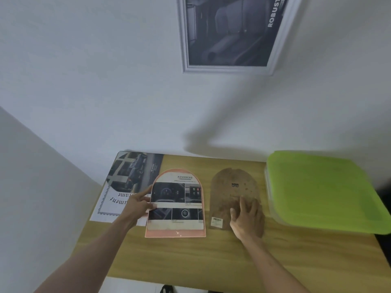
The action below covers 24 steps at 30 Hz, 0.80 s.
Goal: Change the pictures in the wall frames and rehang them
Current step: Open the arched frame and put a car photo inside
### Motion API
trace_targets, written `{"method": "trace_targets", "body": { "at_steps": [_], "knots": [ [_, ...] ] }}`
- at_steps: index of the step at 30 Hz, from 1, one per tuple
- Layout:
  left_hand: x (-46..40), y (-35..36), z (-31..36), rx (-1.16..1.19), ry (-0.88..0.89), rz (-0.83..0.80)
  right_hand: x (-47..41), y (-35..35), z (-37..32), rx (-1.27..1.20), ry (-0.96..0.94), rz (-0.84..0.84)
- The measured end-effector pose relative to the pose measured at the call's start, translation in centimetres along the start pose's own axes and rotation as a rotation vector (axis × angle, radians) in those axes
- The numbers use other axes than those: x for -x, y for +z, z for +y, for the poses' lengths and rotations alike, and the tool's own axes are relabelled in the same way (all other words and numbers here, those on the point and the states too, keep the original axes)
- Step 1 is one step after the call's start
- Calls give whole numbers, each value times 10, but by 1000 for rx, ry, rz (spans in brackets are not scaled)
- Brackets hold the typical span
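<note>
Left hand (138, 205) pinched the left edge of the arched frame (176, 205) lying on the bench (211, 256), its picture headed "ADVANCED"; right hand (246, 216) rested with loosely curled fingers on the brown backing board (230, 193) just beside it. Seating that board squarely probably mattered most. Beyond, a hung frame (230, 69) read "ROBUST".

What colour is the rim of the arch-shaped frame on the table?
Salmon pink, on the arch-shaped frame, seen in the head view.

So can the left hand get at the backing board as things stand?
Probably yes, but the left hand is busy at the arched frame's left edge; the right hand already rests on the backing board, covering its lower part.
</note>
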<state>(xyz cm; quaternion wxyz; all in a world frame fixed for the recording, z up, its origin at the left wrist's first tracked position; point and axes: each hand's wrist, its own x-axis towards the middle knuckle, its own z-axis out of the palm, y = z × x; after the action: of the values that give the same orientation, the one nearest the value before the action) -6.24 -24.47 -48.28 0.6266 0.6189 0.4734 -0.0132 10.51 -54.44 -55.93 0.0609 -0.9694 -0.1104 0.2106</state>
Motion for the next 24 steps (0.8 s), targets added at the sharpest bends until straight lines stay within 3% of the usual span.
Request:
{"method": "trace_targets", "body": {
  "at_steps": [6, 9, 14, 20, 24],
  "knots": [
    [-12, 14, -3, -75, 41, -21, -2, -3, 1, 58, -81, 103],
    [-15, 23, -7, -253, 112, 26, 5, -3, -20, -28, -252, 166],
    [-18, 35, -22, -579, 229, 125, 20, 5, -63, -74, -448, 133],
    [-5, 47, -38, -652, 254, 124, 41, 16, -92, -15, -409, 58],
    [-4, 46, -55, -857, 204, 133, 51, 24, -102, 56, -339, 56]
  ]
}}
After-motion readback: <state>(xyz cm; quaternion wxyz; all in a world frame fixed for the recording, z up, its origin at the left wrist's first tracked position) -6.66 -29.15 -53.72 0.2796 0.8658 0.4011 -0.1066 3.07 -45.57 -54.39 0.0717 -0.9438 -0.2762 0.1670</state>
